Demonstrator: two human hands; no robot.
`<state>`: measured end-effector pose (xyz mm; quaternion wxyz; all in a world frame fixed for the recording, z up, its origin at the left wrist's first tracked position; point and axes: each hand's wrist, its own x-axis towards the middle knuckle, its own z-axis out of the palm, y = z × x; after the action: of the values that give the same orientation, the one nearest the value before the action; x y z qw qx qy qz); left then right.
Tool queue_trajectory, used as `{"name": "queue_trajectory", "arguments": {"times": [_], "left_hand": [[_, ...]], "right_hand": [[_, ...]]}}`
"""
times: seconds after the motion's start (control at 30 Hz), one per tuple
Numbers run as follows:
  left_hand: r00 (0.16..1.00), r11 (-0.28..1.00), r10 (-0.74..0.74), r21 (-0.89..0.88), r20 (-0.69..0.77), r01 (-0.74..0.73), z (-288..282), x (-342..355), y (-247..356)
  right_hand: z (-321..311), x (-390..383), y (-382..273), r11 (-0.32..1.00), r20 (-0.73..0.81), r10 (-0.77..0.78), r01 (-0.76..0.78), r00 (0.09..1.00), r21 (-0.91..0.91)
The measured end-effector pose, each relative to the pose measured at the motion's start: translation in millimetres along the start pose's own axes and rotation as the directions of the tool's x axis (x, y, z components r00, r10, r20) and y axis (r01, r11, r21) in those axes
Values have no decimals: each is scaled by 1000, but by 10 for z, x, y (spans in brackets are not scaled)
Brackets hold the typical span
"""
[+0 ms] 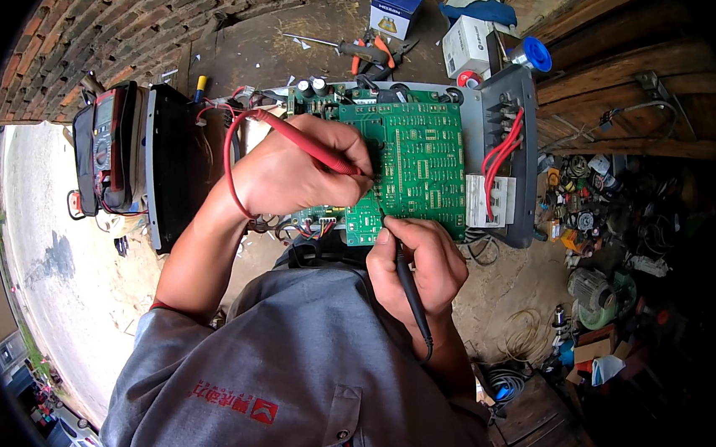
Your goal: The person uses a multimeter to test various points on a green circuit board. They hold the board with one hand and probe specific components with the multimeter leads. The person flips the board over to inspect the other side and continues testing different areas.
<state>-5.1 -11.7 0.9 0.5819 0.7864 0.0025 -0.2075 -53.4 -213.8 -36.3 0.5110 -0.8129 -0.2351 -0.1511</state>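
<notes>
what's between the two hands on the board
In the head view, only a short stretch of green circuit board lies between the left hand with the red probe and the right hand with the black probe.

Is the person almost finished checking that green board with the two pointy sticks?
Already done: the grey casing lies open, baring the green circuit board, and the multimeter sits ready at the left. In hand: the left hand presses the red probe to the board, and the right hand holds the black probe at its lower edge. Left: the casing is not yet closed. How many spots remain cannot be told.
</notes>
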Motion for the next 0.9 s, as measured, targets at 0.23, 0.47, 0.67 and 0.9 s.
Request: {"name": "queue_trajectory", "arguments": {"times": [0.23,0.47,0.67,0.9], "left_hand": [[1000,999,17,-40,3,-17,12,8,-31],[1000,999,19,-30,10,-19,22,11,-44],[985,985,171,-20,36,-170,15,12,-120],[987,987,156,18,36,-157,29,17,-128]], "right_hand": [[0,3,4,1000,6,10,-10,1000,-2],[-19,3,-2,999,35,34,-33,999,-32],[-69,-40,-90,979,79,166,-155,983,-129],[-26,-100,-22,977,61,195,-189,979,-95]]}}
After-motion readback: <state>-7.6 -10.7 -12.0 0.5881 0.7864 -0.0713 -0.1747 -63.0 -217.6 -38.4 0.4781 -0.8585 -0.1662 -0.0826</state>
